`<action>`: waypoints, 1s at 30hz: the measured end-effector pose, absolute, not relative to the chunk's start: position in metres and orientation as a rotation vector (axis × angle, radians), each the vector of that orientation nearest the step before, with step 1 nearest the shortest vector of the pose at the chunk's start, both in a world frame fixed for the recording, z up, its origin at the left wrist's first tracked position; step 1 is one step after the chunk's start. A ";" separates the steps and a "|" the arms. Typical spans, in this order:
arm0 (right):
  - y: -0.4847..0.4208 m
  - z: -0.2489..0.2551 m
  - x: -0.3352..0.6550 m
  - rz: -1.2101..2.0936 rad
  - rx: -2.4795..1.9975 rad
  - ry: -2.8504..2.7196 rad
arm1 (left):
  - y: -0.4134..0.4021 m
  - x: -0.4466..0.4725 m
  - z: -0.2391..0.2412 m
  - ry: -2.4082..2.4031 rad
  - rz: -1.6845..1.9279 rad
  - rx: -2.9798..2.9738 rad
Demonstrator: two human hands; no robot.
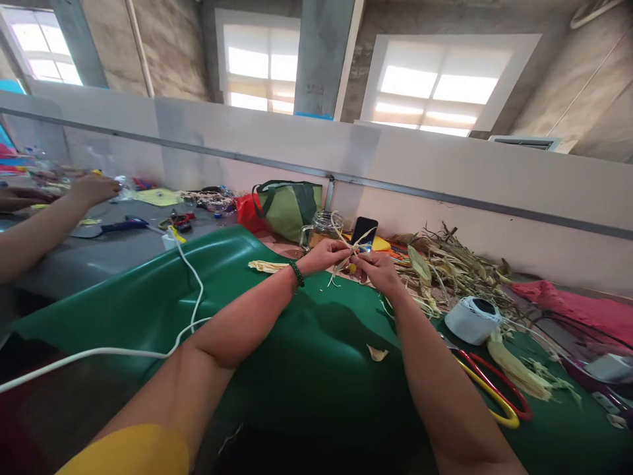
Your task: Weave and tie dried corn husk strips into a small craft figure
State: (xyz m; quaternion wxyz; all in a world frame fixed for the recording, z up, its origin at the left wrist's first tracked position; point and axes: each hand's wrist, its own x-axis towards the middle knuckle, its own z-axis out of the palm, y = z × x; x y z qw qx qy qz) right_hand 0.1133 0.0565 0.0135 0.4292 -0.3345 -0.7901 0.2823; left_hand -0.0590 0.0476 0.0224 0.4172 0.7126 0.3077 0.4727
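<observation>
Both my hands meet above the green mat (pixel 277 330), pinching thin pale strips of dried corn husk (pixel 346 241) between them. My left hand (pixel 324 254), with a green bead bracelet on its wrist, is closed on the strips from the left. My right hand (pixel 378 267) is closed on the same strips from the right. Loose ends of the strips curl up and hang down between the fingers. A flat piece of husk (pixel 267 266) lies on the mat left of my left hand, and a small scrap (pixel 377 353) lies nearer me.
A heap of dried husks and stalks (pixel 445 264) lies at right, with a tape roll (pixel 472 320) and red-and-yellow scissors (pixel 494 389) in front. A phone (pixel 363 232), glass jar (pixel 321 227) and green bag (pixel 287 208) stand behind. A white cable (pixel 188 303) crosses left. Another person's arm (pixel 44 221) reaches over the grey table.
</observation>
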 end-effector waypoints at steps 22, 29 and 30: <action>0.058 0.019 0.118 0.887 -0.717 -2.030 | 0.037 -0.058 0.028 0.854 1.221 2.119; 0.065 0.017 0.131 0.183 -0.905 -1.777 | 0.045 -0.061 0.026 1.189 1.072 2.086; 0.063 0.018 0.131 0.026 -0.846 -1.731 | 0.045 -0.061 0.026 1.240 1.031 2.131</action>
